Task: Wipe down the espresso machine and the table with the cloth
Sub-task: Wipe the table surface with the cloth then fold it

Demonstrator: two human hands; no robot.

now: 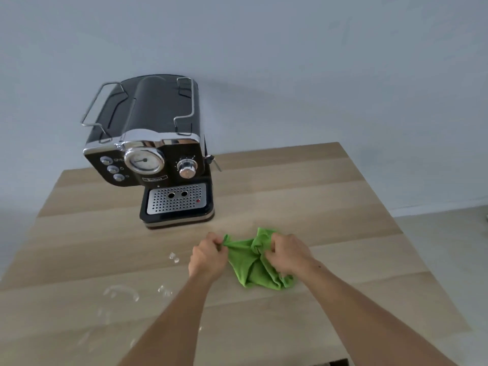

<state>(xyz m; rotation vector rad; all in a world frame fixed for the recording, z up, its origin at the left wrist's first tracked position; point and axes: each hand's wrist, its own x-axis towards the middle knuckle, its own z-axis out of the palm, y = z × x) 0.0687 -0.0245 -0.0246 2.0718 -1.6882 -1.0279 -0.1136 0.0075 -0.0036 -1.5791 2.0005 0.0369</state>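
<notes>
You grip the cloth in both hands, left hand and right hand, bunching it above the surface; next, carry it to the machine.

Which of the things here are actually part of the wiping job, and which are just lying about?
Part of the job:
green cloth, gripped by left hand and right hand
espresso machine
wooden table
wet spills on the table

Just there:
grey wall
floor
</notes>
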